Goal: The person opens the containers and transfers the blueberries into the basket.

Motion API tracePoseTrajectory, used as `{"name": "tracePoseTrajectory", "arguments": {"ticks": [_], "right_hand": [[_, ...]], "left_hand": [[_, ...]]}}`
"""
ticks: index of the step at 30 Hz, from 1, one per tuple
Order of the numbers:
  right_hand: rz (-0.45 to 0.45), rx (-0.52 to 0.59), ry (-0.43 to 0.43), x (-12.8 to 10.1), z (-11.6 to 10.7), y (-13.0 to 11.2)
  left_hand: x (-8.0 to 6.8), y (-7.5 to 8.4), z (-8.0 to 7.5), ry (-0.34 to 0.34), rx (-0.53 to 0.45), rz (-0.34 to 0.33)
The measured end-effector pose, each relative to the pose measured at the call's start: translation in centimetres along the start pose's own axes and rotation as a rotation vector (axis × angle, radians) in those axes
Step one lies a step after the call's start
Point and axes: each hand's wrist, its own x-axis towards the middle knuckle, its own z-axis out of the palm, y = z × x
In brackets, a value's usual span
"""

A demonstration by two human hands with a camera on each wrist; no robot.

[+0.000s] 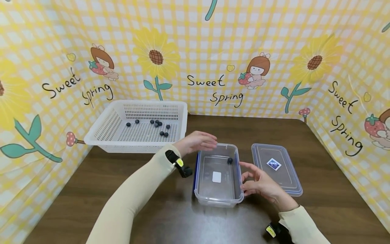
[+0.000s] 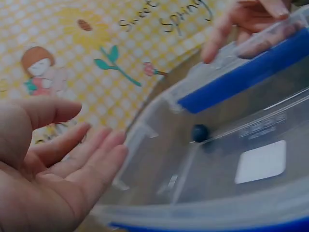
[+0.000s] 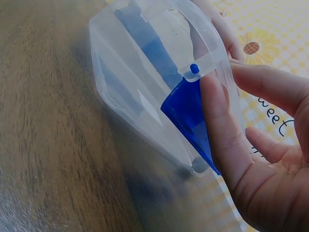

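Observation:
A clear plastic food container [image 1: 218,196] with blue side clips sits on the brown table, with one blueberry [image 1: 230,160] inside near its far right. My left hand [image 1: 197,141] is over the container's far left side, palm facing inward and fingers loosely extended. Nothing lies in that palm in the left wrist view. With bent fingers and thumb, my right hand [image 1: 260,183] holds the container's right side. Its thumb [image 3: 219,123] rests by the blue clip [image 3: 186,113] in the right wrist view. Several more blueberries [image 1: 156,122] lie in a white perforated basket [image 1: 134,148] at the back left.
The container's clear lid [image 1: 287,179], with a blue and white label, lies flat to its right. A yellow checked cloth [image 1: 195,54] with printed flowers and words stands around the back and both sides of the table [image 1: 170,217].

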Motion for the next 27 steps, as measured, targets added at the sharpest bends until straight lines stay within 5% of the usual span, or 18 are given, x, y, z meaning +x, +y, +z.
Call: {"name": "tracePoseTrajectory", "arguments": {"ticks": [5,11,19,27], "right_hand": [[-0.003,0.0,0.01,0.1,0.1,-0.2],[0.004,-0.017,0.017,0.2,0.1,-0.5],[0.009,-0.022,-0.002,0.1,0.1,-0.2],[0.01,-0.021,0.001,0.1,0.1,-0.1]], "left_hand": [[0.7,-0.6,2.3,-0.073,0.09,-0.121],[1.3,-1.7,4.4,-0.061,0.169,-0.209],[1.8,-4.8,6.8,0.004,0.003,-0.25],[2.4,-5.1,7.5,-0.023,0.019,-0.262]]}}
